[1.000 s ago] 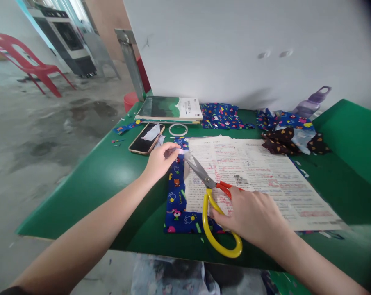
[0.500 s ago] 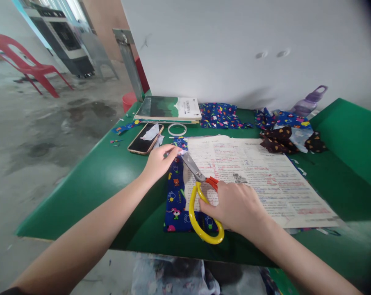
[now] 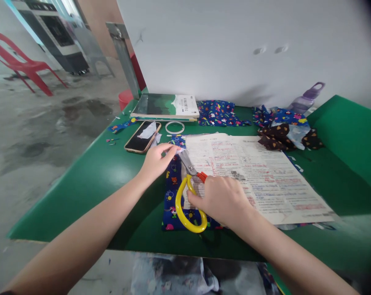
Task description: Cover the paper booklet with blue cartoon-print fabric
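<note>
My right hand [image 3: 224, 200] is closed on the scissors [image 3: 193, 223], which have one yellow and one red handle. Their blades point up and left, with the tips beside my left fingertips. My left hand [image 3: 159, 162] pinches a small whitish piece, too small to make out clearly, at the upper left edge of the printed sheet [image 3: 265, 184]. Blue patterned fabric [image 3: 169, 196] lies under the sheet and shows along its left and lower edges.
On the green table [image 3: 96, 184] are a phone [image 3: 139, 141] with scraps on it, a white ring [image 3: 174, 128], books [image 3: 160, 106], blue cloth [image 3: 216, 112], a brown cloth [image 3: 274, 137] and a purple bottle [image 3: 305, 100]. A red chair [image 3: 28, 65] stands left.
My right hand and the scissors have moved left and slightly up, and the scissors are turned a little more upright. My left hand keeps its pinch. The whole view has shifted slightly.
</note>
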`<state>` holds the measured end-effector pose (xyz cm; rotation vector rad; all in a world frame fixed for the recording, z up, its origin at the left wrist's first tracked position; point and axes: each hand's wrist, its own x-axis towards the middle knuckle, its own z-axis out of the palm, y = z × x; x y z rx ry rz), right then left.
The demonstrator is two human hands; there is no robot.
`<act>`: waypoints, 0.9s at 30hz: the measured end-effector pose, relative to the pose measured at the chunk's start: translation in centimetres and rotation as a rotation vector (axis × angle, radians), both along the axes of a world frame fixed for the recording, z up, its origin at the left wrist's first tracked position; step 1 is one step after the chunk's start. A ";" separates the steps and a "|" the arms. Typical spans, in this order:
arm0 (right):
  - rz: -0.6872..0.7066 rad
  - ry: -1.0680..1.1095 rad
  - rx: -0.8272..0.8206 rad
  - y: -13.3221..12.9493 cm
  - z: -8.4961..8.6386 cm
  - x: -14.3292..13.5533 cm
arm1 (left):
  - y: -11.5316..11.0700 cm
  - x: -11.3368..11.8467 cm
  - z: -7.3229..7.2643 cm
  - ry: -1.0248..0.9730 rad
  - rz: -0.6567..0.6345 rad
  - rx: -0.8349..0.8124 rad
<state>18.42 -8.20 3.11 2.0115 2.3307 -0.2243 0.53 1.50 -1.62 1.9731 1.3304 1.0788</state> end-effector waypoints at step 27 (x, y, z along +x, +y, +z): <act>0.033 0.006 -0.015 0.4 -0.5 -0.8 | 0.0 -0.1 -0.4 0.022 0.052 -0.019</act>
